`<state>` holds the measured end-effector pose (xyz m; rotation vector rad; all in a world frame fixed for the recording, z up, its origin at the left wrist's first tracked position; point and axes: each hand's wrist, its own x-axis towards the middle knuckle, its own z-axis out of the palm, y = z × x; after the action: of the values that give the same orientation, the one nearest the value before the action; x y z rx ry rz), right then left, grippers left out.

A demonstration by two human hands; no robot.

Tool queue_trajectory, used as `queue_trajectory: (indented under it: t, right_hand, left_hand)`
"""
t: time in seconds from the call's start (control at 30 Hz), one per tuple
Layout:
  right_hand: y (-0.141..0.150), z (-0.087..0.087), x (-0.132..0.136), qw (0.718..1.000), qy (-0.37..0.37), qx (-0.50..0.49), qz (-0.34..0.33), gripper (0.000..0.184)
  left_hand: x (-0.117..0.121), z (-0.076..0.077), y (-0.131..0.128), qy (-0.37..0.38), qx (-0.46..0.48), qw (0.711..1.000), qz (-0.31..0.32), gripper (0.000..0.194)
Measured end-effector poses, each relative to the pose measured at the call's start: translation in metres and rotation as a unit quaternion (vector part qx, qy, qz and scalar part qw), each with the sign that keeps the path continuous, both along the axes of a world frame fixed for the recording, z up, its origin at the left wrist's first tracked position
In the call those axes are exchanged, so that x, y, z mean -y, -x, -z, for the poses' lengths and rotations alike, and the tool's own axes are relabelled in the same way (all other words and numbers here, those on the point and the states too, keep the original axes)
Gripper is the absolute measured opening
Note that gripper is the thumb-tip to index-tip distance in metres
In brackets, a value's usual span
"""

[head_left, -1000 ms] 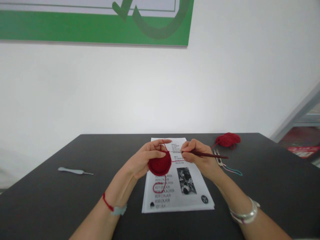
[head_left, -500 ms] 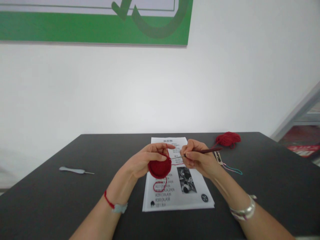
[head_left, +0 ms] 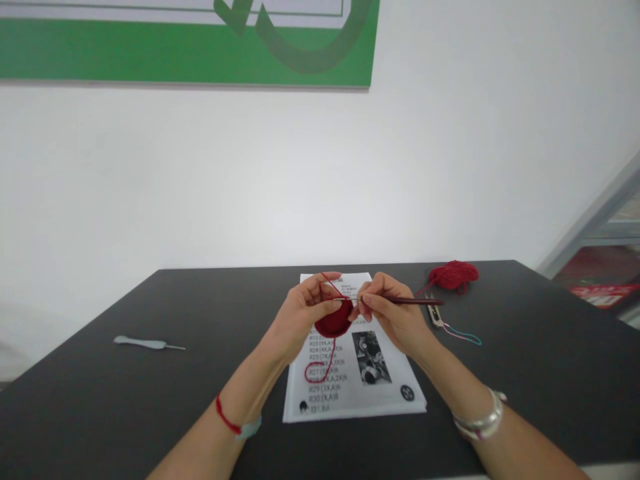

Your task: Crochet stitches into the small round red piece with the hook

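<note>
My left hand (head_left: 310, 305) pinches the top edge of a round dark red crochet piece (head_left: 333, 325), with red yarn running over its raised fingers. A crochet hook (head_left: 413, 301) with a dark red handle lies in my right hand (head_left: 390, 307), held like a pen. Its thin metal shaft points left and meets the upper edge of the piece, close to the left thumb. Whether the tip is through a stitch is too small to tell. A loose yarn tail (head_left: 317, 373) hangs from the piece and loops over the printed sheets (head_left: 360, 400) below.
On the dark table (head_left: 210, 300), a ball of red yarn (head_left: 454, 276) sits at the back right. Thread snips (head_left: 434, 311) with a pink and blue cord lie nearer. A second, pale grey hook (head_left: 147, 343) rests at the left.
Both hands have drawn closer together. The crochet piece has shifted right and up and appears more tilted, and the hook's shaft now lies across its top edge.
</note>
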<state>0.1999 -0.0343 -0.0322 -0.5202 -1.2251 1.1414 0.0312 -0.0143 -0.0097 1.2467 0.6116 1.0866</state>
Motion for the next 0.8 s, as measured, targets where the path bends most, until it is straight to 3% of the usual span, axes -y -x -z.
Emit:
queue_trajectory:
  t: [0.3,0.6,0.7,0.8]
  right_hand:
    - [-0.001,0.003,0.009,0.977,-0.096,0.138,0.133,0.015]
    - [0.011,0.011,0.014,0.891,-0.236,0.271,0.277,0.015]
    - [0.015,0.014,0.013,0.901,-0.218,0.255,0.276,0.013]
    - [0.016,0.018,0.012,0.931,-0.142,0.212,0.261,0.013]
  left_hand:
    - [0.003,-0.002,-0.003,-0.007,-0.004,0.998,-0.056,0.039]
    - [0.012,0.0,-0.012,-0.031,-0.017,0.99,-0.14,0.035]
    - [0.012,0.004,-0.014,-0.038,-0.026,0.986,-0.161,0.036]
    - [0.011,0.005,-0.014,-0.046,-0.03,0.984,-0.169,0.037]
